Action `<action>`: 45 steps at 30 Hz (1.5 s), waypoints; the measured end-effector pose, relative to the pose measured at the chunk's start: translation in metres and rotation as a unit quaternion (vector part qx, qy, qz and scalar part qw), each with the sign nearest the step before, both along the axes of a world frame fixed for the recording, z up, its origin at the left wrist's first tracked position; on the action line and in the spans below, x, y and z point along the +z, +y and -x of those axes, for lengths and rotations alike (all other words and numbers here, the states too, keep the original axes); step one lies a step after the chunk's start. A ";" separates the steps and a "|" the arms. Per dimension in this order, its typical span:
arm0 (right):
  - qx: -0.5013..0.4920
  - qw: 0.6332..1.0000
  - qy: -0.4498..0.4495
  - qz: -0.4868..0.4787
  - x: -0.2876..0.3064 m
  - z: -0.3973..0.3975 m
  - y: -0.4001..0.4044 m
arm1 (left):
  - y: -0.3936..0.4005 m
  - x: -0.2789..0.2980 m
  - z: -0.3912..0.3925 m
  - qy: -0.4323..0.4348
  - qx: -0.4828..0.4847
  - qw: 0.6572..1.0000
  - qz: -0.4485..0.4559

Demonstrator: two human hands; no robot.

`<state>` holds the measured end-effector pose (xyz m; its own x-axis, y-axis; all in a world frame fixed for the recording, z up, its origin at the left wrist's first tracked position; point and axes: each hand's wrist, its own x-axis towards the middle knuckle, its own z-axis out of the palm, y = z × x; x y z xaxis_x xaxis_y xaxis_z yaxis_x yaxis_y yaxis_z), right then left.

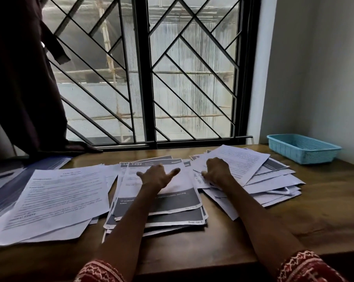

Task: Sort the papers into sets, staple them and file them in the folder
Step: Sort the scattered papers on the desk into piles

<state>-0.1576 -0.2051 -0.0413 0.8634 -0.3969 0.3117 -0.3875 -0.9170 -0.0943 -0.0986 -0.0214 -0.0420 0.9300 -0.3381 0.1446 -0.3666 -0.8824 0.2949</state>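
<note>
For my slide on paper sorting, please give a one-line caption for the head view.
Left hand flat on dark-banded printed sheets, right hand fingering the loose white paper heap on a brown wooden table.

Both hands (158, 176) (216, 169) forward (fingers partly curled)

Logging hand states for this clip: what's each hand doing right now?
Left hand: open, fingers spread, resting on the middle paper stack.
Right hand: fingers curled on the right paper pile; grip cannot be told.
</note>
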 end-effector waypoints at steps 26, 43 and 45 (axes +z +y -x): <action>0.065 0.878 -0.474 -0.007 0.026 0.002 -0.028 | 0.016 0.005 -0.018 -0.059 0.096 0.955 0.273; 0.252 0.848 -0.461 -0.059 0.012 -0.009 -0.004 | 0.016 0.001 -0.016 -0.410 -0.033 0.894 0.178; 0.204 0.864 -0.454 -0.078 0.006 -0.007 -0.009 | 0.013 -0.002 -0.016 -0.419 -0.031 0.898 0.134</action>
